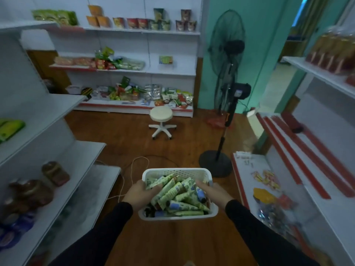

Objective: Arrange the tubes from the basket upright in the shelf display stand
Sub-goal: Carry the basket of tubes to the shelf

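1. Two black sleeves (107,233) reached forward from the bottom edge, one on each side of the basket (177,172).
2. The left hand (139,191) gripped the basket's left rim, fingers curled over the edge and down among the tubes (178,196).
3. The right hand (215,192) clamped the right rim the same way, fingers hooked inside the wall.
4. The basket was white, perforated, held level above the wood floor (172,242), between the two hands.
5. The tubes lay in a loose heap inside it, green-and-cream, some with dark caps, none upright.
6. To the left, white shelves (63,181) carried brown jars (55,173), blurred.
7. To the right, a low shelf (288,189) held small wrapped packets (266,177) and red strips (299,150).
8. A cable (132,169) looped on the floor just beyond the basket.
9. Farther off, a black fan (226,54) stood on a round base, right of centre.
10. A white stool (161,120) sat mid-floor.
11. The back shelves (146,73) held snack packets (134,91); which stand was meant for the tubes, I could not tell.
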Demonstrator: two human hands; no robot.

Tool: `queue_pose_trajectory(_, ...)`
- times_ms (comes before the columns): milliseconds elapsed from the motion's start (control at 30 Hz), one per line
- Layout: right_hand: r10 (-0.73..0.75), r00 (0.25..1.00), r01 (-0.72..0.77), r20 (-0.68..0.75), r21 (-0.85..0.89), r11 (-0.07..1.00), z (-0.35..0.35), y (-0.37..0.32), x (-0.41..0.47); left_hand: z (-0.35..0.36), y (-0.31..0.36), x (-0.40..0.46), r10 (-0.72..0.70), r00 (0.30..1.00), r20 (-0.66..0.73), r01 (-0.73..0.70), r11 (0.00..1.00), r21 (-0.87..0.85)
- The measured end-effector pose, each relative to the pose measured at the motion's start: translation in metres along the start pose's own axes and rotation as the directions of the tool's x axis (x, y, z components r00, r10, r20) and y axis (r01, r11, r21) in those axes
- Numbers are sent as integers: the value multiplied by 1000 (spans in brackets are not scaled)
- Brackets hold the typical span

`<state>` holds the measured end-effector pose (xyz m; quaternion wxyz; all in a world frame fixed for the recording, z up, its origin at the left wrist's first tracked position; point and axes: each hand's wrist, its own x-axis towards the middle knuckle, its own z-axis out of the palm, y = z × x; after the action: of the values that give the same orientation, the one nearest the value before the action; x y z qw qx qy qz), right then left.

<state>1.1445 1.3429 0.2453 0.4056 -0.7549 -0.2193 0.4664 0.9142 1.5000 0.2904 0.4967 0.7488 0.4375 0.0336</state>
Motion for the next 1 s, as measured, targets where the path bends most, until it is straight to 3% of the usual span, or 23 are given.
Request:
queue_pose_trajectory(233, 21, 998, -14, 65, -102, 995, -30, -124, 179, -69, 53, 157, -93, 985, -148, 86, 995, -55)
queue_pose_trajectory(567, 45, 995, -38, 91, -85, 996, -31, -236, 461, -191, 77, 428, -70, 991, -112, 64, 996, -59)
queue_pose_trajectory(800, -5, 997, 9, 78, -56, 998, -27, -364, 579, -287, 129, 583, -25, 996, -89, 27, 999, 30)
queue_pose_trajectory(1000, -20, 993, 30, 118, -87, 996, -39, -428, 730, -338, 149, 731, -45, 992, -117, 56, 994, 89)
